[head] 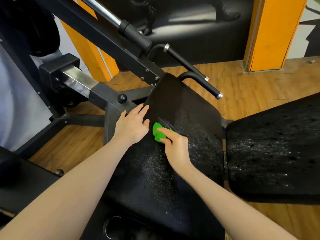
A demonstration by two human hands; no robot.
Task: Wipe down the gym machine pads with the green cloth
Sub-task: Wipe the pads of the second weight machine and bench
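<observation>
A long black pad point(181, 108) of the gym machine runs through the middle of the view, speckled with wet droplets on its right side. My right hand point(174, 144) holds a bunched green cloth point(158, 132) against the pad, forefinger stretched over the cloth. A wiped streak shows just beyond the cloth. My left hand point(133, 123) rests flat with straight fingers on the pad's left edge, beside the cloth. A second black pad point(277, 149), also spotted with droplets, lies to the right.
The black steel frame point(110, 49) with a chrome bar rises at the upper left. Two black handles point(190, 66) stick out behind the pad. Wooden floor point(242, 84) surrounds the machine, with an orange pillar point(270, 32) at the back right.
</observation>
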